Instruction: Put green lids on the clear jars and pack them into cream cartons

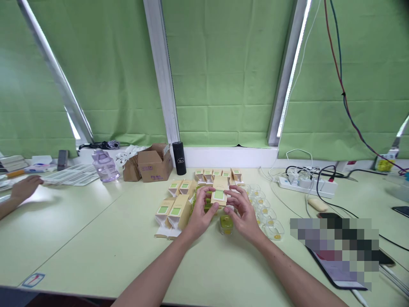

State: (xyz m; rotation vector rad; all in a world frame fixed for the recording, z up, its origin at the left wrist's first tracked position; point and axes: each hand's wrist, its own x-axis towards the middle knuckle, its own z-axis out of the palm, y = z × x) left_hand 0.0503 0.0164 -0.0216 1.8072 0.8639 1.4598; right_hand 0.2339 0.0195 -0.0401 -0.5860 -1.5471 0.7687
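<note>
Between my two hands is a small cream cardboard box [220, 197] with a green square on its front, held just above the table. My left hand [203, 209] has its fingers and thumb on the box's left side. My right hand [241, 209] grips the right side with thumb and fingertips. Below them sits a small green-filled jar [226, 224]. More cream boxes [179, 211] with open white flaps stand to the left, and others [217, 174] are lined up behind. Green containers behind my left hand are partly hidden. Several clear glass cups [273, 229] are grouped at the right.
A power strip [308, 186] with tangled cables, a tablet [341, 264] and phones lie to the right. Behind on the left are a brown carton [156, 163], a black cylinder [179, 158] and a purple bottle [105, 166]. Another person's hand [27, 187] rests at far left.
</note>
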